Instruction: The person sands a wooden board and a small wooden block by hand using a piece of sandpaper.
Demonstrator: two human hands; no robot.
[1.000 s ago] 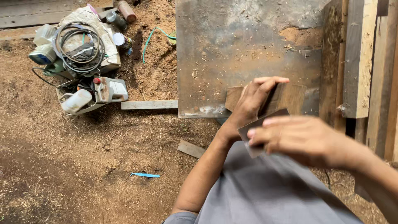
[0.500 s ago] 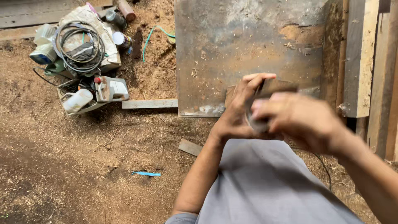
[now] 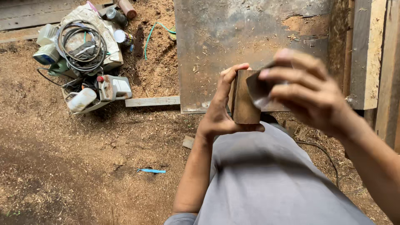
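Wood block (image 3: 242, 100), small and brown, sits upright in the left hand (image 3: 221, 116), whose thumb and fingers are wrapped around its left edge, above the person's grey-clad lap at centre. Against its right face the right hand (image 3: 306, 91) presses a folded grey sheet of sandpaper (image 3: 258, 89), fingers curled narrowly over it. Farther off lie a worn metal plate (image 3: 233, 46), sawdust ground (image 3: 83, 166), and at far left a heap of coiled cable (image 3: 79, 41) and bottles.

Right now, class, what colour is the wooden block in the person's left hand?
Dark brown; the wooden block shows best in the head view.
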